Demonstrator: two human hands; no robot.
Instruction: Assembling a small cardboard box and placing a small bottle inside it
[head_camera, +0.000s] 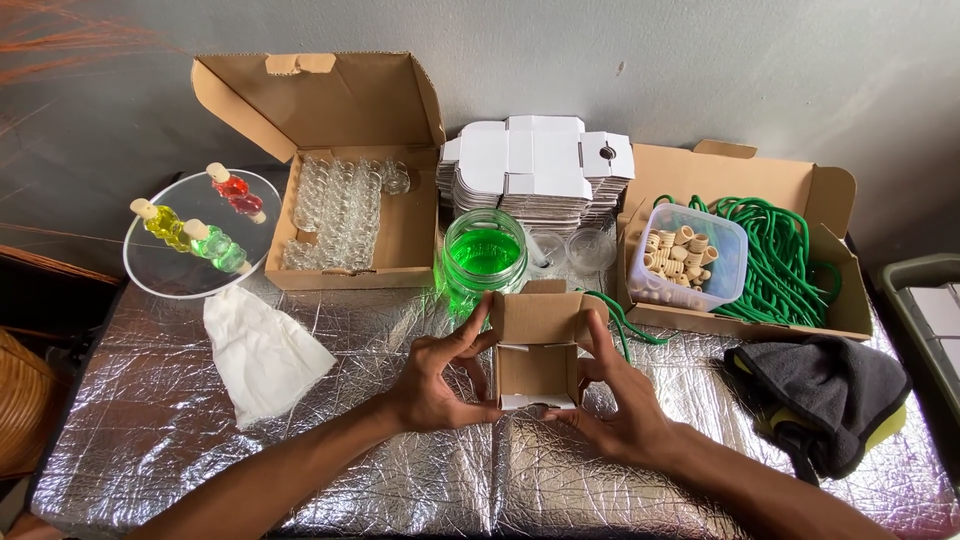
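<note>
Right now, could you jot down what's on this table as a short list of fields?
Surface: table covered in crinkled silver foil
Hands: left hand and right hand both grip a small cardboard box, its lid open
Behind it: jar of green liquid
Left: white cloth; round tray with three coloured bottles
Back: stack of flat white boxes
Right: green cord, tub of corks, grey cloth

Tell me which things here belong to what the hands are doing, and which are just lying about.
In use: small cardboard box, held by left hand and right hand.
Lying about: green jar, white cloth, grey cloth, tub of corks, green cord.
</note>
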